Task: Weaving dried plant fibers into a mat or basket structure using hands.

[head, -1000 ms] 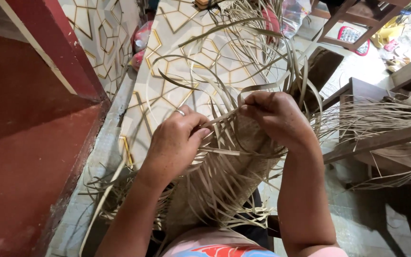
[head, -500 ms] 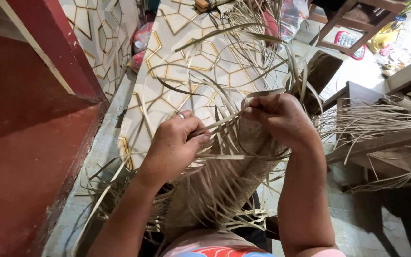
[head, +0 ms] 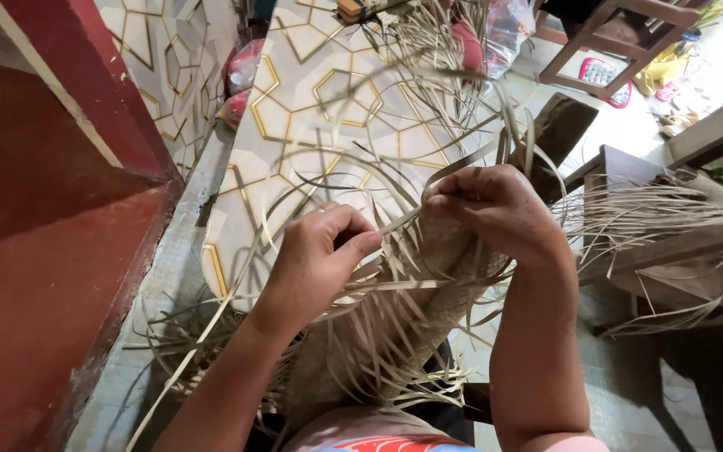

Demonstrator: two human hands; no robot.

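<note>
A partly woven mat (head: pixel 416 322) of pale dried leaf strips lies across my lap, with many loose strips (head: pixel 428 109) curling up and away from it. My left hand (head: pixel 320 255), a ring on one finger, is closed around a few strips at the weave's edge. My right hand (head: pixel 495 209) pinches one flat strip (head: pixel 399 219) that runs between the two hands. Both hands sit close together just above the woven part.
A tiled floor (head: pixel 303 117) with gold hexagon lines stretches ahead. A dark red wall (head: pixel 52 209) stands at the left. Wooden furniture (head: pixel 654 226) draped with more strips is at the right. Bags (head: pixel 495 29) and small items lie at the far end.
The long strips have swung and shifted, and the curled loop above my right hand has pulled straight. My left hand's fingers have curled tighter over the strips. Both hands stay in place.
</note>
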